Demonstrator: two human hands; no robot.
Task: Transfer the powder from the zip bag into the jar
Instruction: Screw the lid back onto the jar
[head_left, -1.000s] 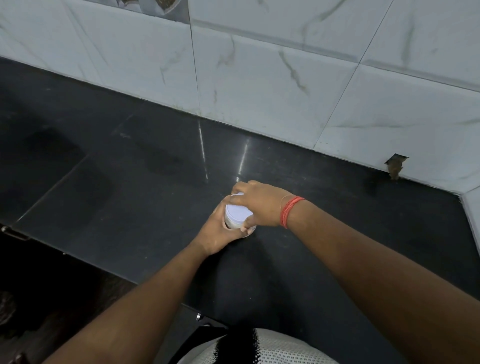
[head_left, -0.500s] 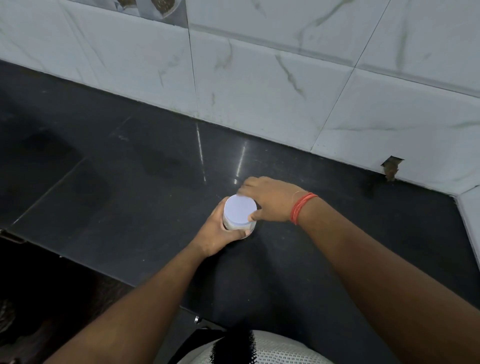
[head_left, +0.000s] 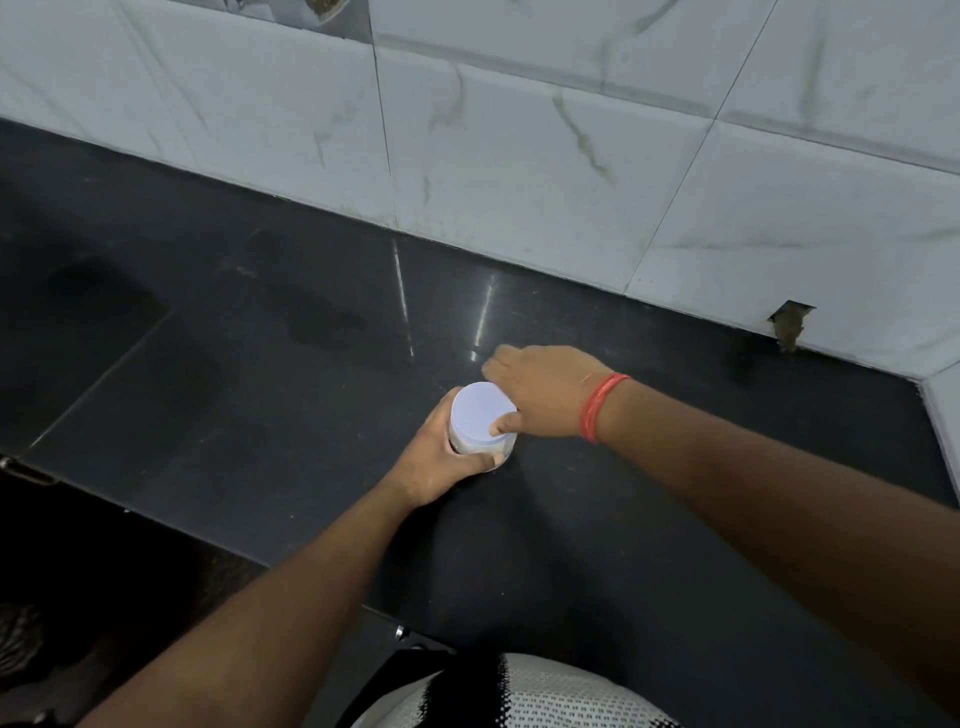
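Jar (head_left: 480, 423) upright on black counter (head_left: 260, 389), white lid (head_left: 479, 410) on. Left hand (head_left: 441, 462) grips jar wall; right hand (head_left: 540, 395) just beside, thumb on lid, fingers hidden, state can't tell. Zip bag not visible. Transfer apparently done; lid-tightening prob. remaining.

Both forearms are showing bare, no sleeves reaching the wrists. Just behind the right hand (head_left: 545, 389), a red-orange thread band (head_left: 602, 408) is circling the wrist in several strands. Well behind the hands, a white dotted-mesh garment (head_left: 545, 696) with a black patch is showing.
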